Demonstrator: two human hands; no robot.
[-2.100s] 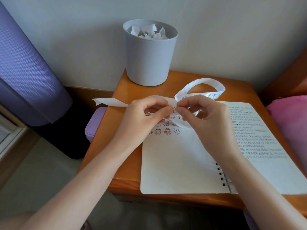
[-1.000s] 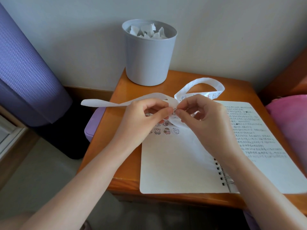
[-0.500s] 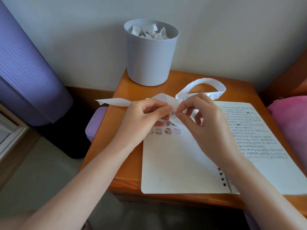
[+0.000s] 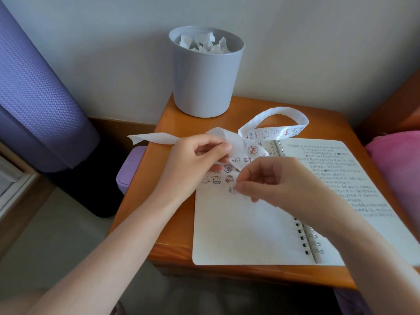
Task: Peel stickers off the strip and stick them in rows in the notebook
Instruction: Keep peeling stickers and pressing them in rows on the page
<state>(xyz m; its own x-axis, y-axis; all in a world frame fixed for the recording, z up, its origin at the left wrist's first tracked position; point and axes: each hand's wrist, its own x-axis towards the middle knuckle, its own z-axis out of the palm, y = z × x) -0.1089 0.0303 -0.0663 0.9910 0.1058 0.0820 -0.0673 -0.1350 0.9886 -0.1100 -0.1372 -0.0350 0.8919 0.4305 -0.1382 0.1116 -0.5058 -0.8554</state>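
Head view. Left of centre: left hand point(image 4: 195, 155), fingers curled, pinching the strip point(image 4: 275, 130) above the top edge of the notebook point(image 4: 238, 235), loop running to upper right. Mid-frame: what looks like a small peeled sticker point(image 4: 231, 189), blurred, pinched by right hand point(image 4: 279, 180) close over the page, beside the stuck rows point(image 4: 217, 179). Could land crooked, or curl onto a fingertip, if pressed unevenly.

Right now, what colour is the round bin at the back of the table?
The bin is plain pale blue-grey, seen best in the head view.
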